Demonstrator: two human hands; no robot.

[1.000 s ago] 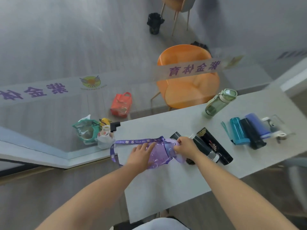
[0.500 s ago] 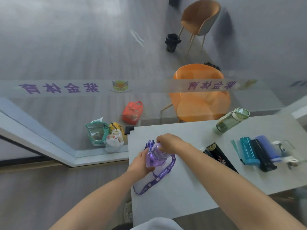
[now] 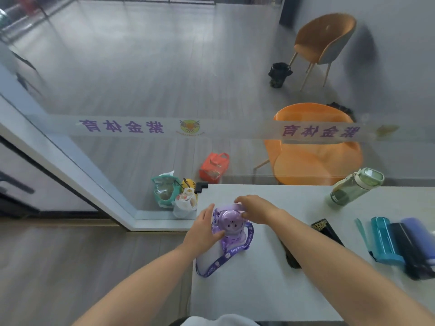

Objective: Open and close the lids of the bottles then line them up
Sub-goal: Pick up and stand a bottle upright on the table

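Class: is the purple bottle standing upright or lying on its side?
Upright: the purple bottle shows its lid to the camera, base on the table, steadied by the left hand.

Purple bottle (image 3: 229, 228), lettered purple strap (image 3: 223, 257); green bottle (image 3: 354, 189); teal bottle (image 3: 386, 241).

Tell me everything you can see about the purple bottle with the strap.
The purple bottle stands upright near the white table's left edge, seen from above. It looks like translucent lilac plastic, with a rounded lid bearing a small cartoon face. A purple printed strap hangs from it and loops onto the tabletop toward the person. The left hand grips its side; the right hand rests on the raised part at the top, on the far side.
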